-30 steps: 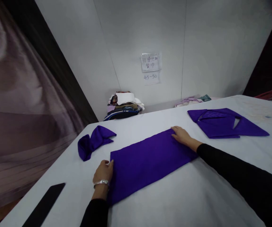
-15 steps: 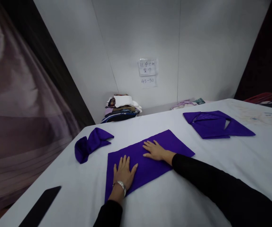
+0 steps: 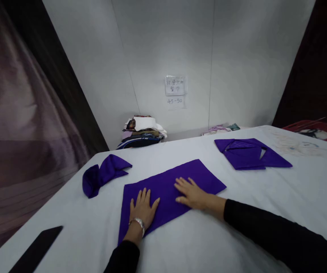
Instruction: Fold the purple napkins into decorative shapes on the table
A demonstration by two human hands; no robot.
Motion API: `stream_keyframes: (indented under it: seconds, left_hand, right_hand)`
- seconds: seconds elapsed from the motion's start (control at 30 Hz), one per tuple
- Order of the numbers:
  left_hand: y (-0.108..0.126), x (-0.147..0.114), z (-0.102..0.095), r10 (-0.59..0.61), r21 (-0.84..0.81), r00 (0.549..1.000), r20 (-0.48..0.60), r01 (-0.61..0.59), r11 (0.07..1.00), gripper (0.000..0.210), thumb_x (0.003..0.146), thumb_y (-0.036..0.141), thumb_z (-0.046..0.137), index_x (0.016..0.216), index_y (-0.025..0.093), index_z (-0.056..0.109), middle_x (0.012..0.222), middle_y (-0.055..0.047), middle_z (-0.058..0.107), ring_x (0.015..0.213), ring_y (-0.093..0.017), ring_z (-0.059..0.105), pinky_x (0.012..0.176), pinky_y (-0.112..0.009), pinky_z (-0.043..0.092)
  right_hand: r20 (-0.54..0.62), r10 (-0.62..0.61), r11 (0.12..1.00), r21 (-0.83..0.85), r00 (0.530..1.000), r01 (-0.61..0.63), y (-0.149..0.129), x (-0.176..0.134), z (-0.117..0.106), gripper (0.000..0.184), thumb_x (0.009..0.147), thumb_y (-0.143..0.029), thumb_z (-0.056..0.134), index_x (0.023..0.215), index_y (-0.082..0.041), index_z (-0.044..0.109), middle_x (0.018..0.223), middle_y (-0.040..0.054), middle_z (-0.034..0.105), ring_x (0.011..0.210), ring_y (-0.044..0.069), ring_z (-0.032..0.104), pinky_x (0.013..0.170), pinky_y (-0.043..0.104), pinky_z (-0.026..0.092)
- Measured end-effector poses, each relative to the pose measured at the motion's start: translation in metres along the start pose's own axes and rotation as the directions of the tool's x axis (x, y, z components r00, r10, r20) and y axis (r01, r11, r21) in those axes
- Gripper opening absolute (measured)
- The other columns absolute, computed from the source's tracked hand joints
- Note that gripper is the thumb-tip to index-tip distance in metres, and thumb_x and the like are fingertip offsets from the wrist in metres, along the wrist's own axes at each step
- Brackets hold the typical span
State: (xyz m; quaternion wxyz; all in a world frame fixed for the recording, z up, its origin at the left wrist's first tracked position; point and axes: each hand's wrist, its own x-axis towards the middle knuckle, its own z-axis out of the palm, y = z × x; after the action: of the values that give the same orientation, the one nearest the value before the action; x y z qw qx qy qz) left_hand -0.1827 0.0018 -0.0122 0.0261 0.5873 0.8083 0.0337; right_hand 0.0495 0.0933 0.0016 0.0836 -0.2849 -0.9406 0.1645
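A purple cloth napkin (image 3: pixel 163 182) lies flat on the white-covered table in front of me, in a four-sided shape with straight edges. My left hand (image 3: pixel 143 209) rests palm down on its left part, fingers spread, a silver-coloured bracelet on the wrist. Further right, my right hand (image 3: pixel 191 193) lies flat on the same cloth with its fingers apart. Neither hand grips anything. To the left stands a purple napkin folded into a curled shape with pointed tips (image 3: pixel 106 172). At the back right a purple folded cloth (image 3: pixel 244 153) lies loosely, with overlapping layers and a gap.
The white tablecloth (image 3: pixel 197 242) covers the table. A black flat object (image 3: pixel 36 248) lies at the front left edge. Behind the table are a pile of folded clothes (image 3: pixel 142 132) and a wall with a handwritten sign (image 3: pixel 175 85). A curtain (image 3: pixel 15 132) hangs at left.
My right hand has slid a little toward me and right across the cloth. My left hand stays at about the same spot on it. The whole view has shifted slightly.
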Motion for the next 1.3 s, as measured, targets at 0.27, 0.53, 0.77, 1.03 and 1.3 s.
stream_keyframes:
  seconds: [0.27, 0.53, 0.77, 1.03, 1.3]
  left_hand:
    - [0.003, -0.004, -0.001, 0.0, 0.03, 1.0, -0.029, 0.001, 1.0, 0.07, 0.081, 0.061, 0.019, 0.135, 0.018, 0.029, 0.145, -0.005, 0.023, 0.134, -0.024, 0.014, 0.106, -0.05, 0.013]
    - [0.0, -0.002, -0.006, -0.031, -0.034, 0.999, 0.025, 0.032, 0.999, 0.074, 0.08, 0.063, 0.016, 0.135, 0.017, 0.028, 0.145, -0.007, 0.02, 0.134, -0.024, 0.012, 0.107, -0.05, 0.011]
    - [0.087, -0.027, -0.004, 0.188, -0.14, 0.982, 0.022, -0.183, 0.973, 0.079, 0.077, 0.069, 0.012, 0.137, 0.019, 0.024, 0.147, -0.007, 0.015, 0.135, -0.025, 0.008, 0.107, -0.052, 0.007]
    - [0.063, -0.047, 0.003, 0.164, -0.107, 0.986, 0.023, -0.16, 0.981, 0.079, 0.077, 0.068, 0.008, 0.137, 0.018, 0.024, 0.146, -0.005, 0.019, 0.135, -0.023, 0.008, 0.108, -0.049, 0.005]
    - [-0.066, -0.072, -0.017, -0.286, 0.056, 0.958, 0.037, 0.284, 0.957, 0.069, 0.082, 0.058, 0.018, 0.137, 0.016, 0.024, 0.146, -0.005, 0.018, 0.134, -0.023, 0.011, 0.107, -0.05, 0.012]
  right_hand:
    - [0.017, 0.118, 0.992, -0.052, 0.993, -0.117, 0.031, -0.031, -0.005, 0.072, 0.082, -0.066, 0.021, 0.139, -0.021, 0.022, 0.145, 0.0083, 0.017, 0.133, 0.026, 0.01, 0.104, 0.05, 0.004]
    - [-0.102, 0.402, 0.884, -0.214, 0.91, -0.415, 0.114, -0.072, -0.012, 0.072, 0.083, -0.065, 0.015, 0.139, -0.021, 0.023, 0.145, 0.0063, 0.018, 0.133, 0.026, 0.011, 0.103, 0.052, 0.012]
    - [-0.126, 0.386, 0.876, -0.261, 0.914, -0.406, 0.117, -0.072, -0.004, 0.068, 0.084, -0.061, 0.017, 0.139, -0.022, 0.023, 0.145, 0.005, 0.019, 0.132, 0.026, 0.013, 0.103, 0.052, 0.016]
    - [-0.133, 0.356, 0.882, -0.279, 0.925, -0.38, 0.129, -0.074, 0.004, 0.063, 0.085, -0.057, 0.017, 0.138, -0.024, 0.026, 0.145, 0.0041, 0.021, 0.132, 0.025, 0.014, 0.103, 0.053, 0.017]
    - [-0.131, 0.337, 0.878, -0.314, 0.932, -0.362, 0.133, -0.074, 0.006, 0.061, 0.085, -0.055, 0.017, 0.136, -0.024, 0.03, 0.144, 0.0044, 0.023, 0.132, 0.027, 0.015, 0.102, 0.054, 0.019]
